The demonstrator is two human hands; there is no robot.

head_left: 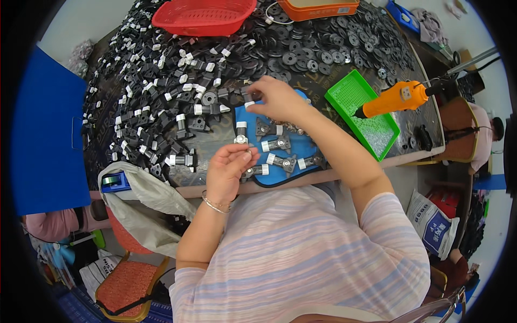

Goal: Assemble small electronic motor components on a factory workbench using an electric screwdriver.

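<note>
My left hand (229,169) hovers over the near edge of a blue mat (301,145), its fingertips pinched on a small metal part (248,152) too small to identify. My right hand (277,97) reaches to the far edge of the mat and grips a black bracket with a white cap (249,99) at the edge of the pile. Several assembled black brackets with white caps (277,144) lie in rows on the mat between my hands.
A large heap of black-and-white brackets (156,97) covers the table's left; black washers (318,54) cover the far right. A red basket (204,16) and an orange tray (318,8) sit at the back. A green tray (371,129) lies under a hanging orange electric screwdriver (396,98). A grey bag (142,199) hangs off the table.
</note>
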